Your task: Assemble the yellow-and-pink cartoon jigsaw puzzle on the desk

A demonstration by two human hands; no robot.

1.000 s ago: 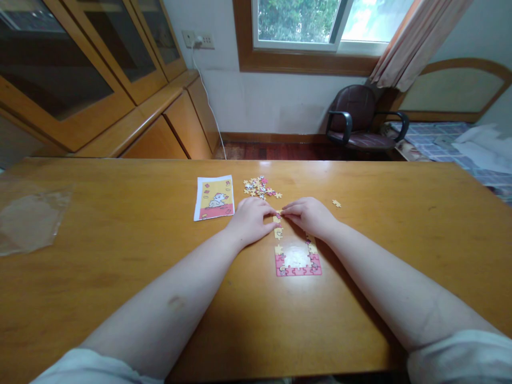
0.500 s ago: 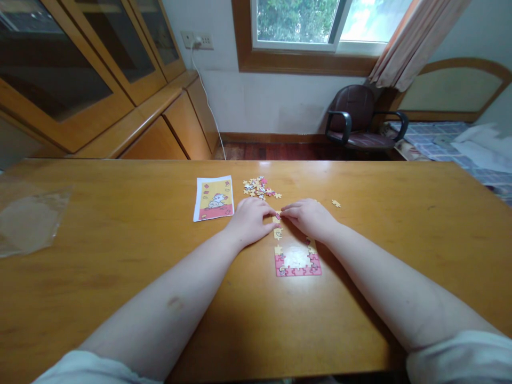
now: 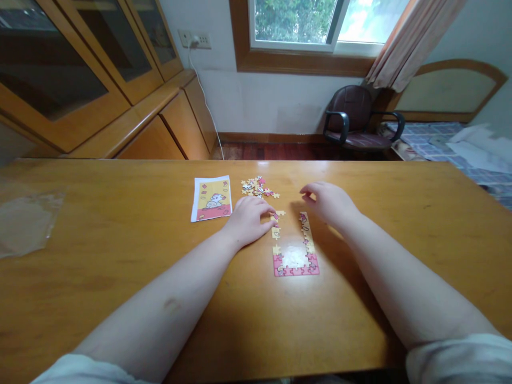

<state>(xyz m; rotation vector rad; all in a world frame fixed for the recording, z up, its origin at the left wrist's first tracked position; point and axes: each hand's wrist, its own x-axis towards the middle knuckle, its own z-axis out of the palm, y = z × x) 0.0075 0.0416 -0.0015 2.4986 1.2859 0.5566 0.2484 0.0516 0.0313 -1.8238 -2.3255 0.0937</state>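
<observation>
A partly built jigsaw puzzle (image 3: 296,271) lies on the table, its pink bottom edge and yellow-and-pink sides forming a frame with an open middle. At its upper left, my left hand (image 3: 248,220) rests with thumb and forefinger closed about a corner-side jigsaw piece (image 3: 276,217). My right hand (image 3: 330,204) hovers beyond the puzzle's right column (image 3: 305,228), fingers curled with a gap between thumb and forefinger and nothing visible in them. A heap of loose jigsaw pieces (image 3: 256,186) lies behind my left hand. Left of it is a picture card (image 3: 212,199) showing a white animal on yellow and pink.
A clear plastic bag (image 3: 30,224) lies at the table's left side. The wooden table (image 3: 256,330) reaches toward a wall with a window (image 3: 296,24). Glass-fronted cabinets (image 3: 132,101) stand left; an office chair (image 3: 354,117) and a bed (image 3: 436,141) are beyond the right side.
My right hand has moved away from the puzzle's top left, rightward and farther back, uncovering the right column. It now covers where a single loose piece lay. My left hand has stayed.
</observation>
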